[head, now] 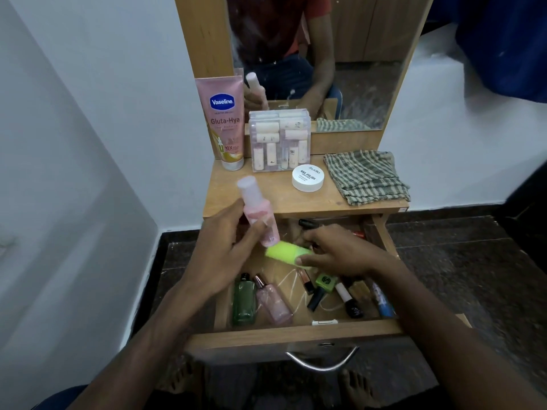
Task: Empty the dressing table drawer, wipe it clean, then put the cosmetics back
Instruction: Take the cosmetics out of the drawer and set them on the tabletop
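**Two bottles up, tabletop just ahead**

My left hand (228, 241) grips the pink plastic spray bottle (258, 213) near-upright, over the wooden drawer's (293, 332) back edge. My right hand (334, 251) pinches the lime-green bottle (285, 253), lying crosswise. The left is nearer the wooden tabletop's (284, 199) front edge.

Sitting in a corner with plain white walls (88, 128) on both sides. Dark speckled stone floor (473, 276) running under everything, with a black skirting strip (165, 241) at the wall's foot. Small light-wood dressing table (296, 202) standing against the wall, tall wood-framed mirror (355, 69) rising off its back. Something blue (503, 39) hanging top right. Soft, even indoor light.
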A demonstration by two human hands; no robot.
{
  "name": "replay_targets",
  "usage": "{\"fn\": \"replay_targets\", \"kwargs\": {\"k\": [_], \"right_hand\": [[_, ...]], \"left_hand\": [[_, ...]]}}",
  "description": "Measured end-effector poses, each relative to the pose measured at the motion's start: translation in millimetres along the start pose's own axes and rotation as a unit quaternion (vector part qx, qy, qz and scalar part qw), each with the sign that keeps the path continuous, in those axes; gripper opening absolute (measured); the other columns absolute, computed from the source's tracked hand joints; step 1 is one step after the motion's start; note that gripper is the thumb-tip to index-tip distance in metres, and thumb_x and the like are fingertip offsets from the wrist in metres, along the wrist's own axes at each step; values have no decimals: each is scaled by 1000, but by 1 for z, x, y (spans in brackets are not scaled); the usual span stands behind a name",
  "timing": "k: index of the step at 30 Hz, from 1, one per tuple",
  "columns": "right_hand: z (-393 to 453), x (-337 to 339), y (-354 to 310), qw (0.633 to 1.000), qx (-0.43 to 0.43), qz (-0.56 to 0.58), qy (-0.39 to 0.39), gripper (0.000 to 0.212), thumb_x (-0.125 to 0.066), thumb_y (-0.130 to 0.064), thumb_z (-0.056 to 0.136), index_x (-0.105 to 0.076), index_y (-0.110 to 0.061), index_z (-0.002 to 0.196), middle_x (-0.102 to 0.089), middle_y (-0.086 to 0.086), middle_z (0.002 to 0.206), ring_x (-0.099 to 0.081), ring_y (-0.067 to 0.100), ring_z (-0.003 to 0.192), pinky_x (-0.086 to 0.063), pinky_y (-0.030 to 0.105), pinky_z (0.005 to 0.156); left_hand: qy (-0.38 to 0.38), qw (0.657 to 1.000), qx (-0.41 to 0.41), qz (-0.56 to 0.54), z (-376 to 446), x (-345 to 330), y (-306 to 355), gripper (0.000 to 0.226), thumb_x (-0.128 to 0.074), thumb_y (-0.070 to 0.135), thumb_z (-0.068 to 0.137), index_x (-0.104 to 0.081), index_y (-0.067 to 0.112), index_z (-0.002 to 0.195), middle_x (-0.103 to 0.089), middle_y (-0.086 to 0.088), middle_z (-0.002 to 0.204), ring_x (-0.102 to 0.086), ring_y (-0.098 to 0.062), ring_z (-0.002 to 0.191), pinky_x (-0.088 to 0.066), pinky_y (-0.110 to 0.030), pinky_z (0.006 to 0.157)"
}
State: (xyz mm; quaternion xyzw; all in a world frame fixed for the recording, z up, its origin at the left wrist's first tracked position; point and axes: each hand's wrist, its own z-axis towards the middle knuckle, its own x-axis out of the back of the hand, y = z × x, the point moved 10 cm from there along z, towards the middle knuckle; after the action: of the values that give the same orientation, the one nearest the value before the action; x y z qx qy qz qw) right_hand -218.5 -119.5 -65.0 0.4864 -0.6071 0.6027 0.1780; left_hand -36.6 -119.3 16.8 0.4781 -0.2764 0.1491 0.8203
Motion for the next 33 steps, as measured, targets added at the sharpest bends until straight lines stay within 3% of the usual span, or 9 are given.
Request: {"fn": "replay_targets", "kwargs": {"k": [2,5,9,11,18,20,22,27,33], "right_hand": [[-20,6,2,987,8,159,-17,23,-67,-33,102,-71,-18,120,-74,-5,98,-70,6,84,-50,21,69],[-38,14,1,906,17,423,-12,31,-62,-28,104,-68,-8,128,-74,18,114,-70,24,95,-60,27,76],[-35,22,-6,793,59,606,5,42,-59,-18,103,-59,0,141,-66,28,136,-72,27,103,-62,34,92],[-30,27,-8,769,73,635,21,44,-65,-13,100,-59,2,140,-65,29,137,-74,26,101,-63,33,90],[-5,61,-21,828,56,488,269,40,-80,-17,92,-66,-16,130,-78,2,116,-78,26,104,-64,43,92],[0,79,-29,876,4,297,381,39,-81,-29,91,-68,-21,126,-76,-5,114,-77,14,91,-63,43,87],[6,88,-46,890,-29,101,444,39,-83,-35,88,-69,-20,122,-71,-5,112,-71,9,82,-59,39,80],[30,89,-58,891,-47,0,452,41,-86,-28,86,-67,-13,118,-71,6,106,-68,24,94,-59,44,84],[36,92,-50,881,-84,-11,465,50,-85,-29,87,-54,-12,122,-74,12,104,-73,31,92,-61,45,82]], "left_hand": [[91,996,3,-19,3,27,-3,34,-53,51,105,-69,22,112,-72,11,92,-68,-9,83,-53,-29,67],[160,986,21,-31,4,45,-14,31,-51,48,106,-65,21,110,-69,6,89,-68,-18,81,-55,-42,65],[136,990,41,-22,7,35,-19,28,-55,42,106,-67,17,110,-71,7,94,-67,-8,86,-55,-34,70],[113,993,37,8,10,28,-17,27,-56,37,107,-67,14,113,-71,3,100,-66,-12,89,-53,-34,74],[77,994,30,78,33,13,-16,29,-61,23,107,-63,8,132,-65,-9,117,-63,-20,101,-49,-30,85],[97,992,25,77,45,17,-16,28,-63,23,105,-65,10,130,-66,-8,116,-62,-16,98,-45,-17,79],[117,989,20,87,57,19,-18,26,-67,23,103,-67,11,126,-69,-8,113,-60,-12,92,-40,-9,74],[133,988,33,75,72,18,-31,31,-79,22,95,-69,10,122,-75,-6,115,-61,-4,88,-39,6,73],[141,988,36,57,82,16,-38,38,-83,16,90,-75,11,127,-78,1,114,-62,6,86,-41,8,77]]}}
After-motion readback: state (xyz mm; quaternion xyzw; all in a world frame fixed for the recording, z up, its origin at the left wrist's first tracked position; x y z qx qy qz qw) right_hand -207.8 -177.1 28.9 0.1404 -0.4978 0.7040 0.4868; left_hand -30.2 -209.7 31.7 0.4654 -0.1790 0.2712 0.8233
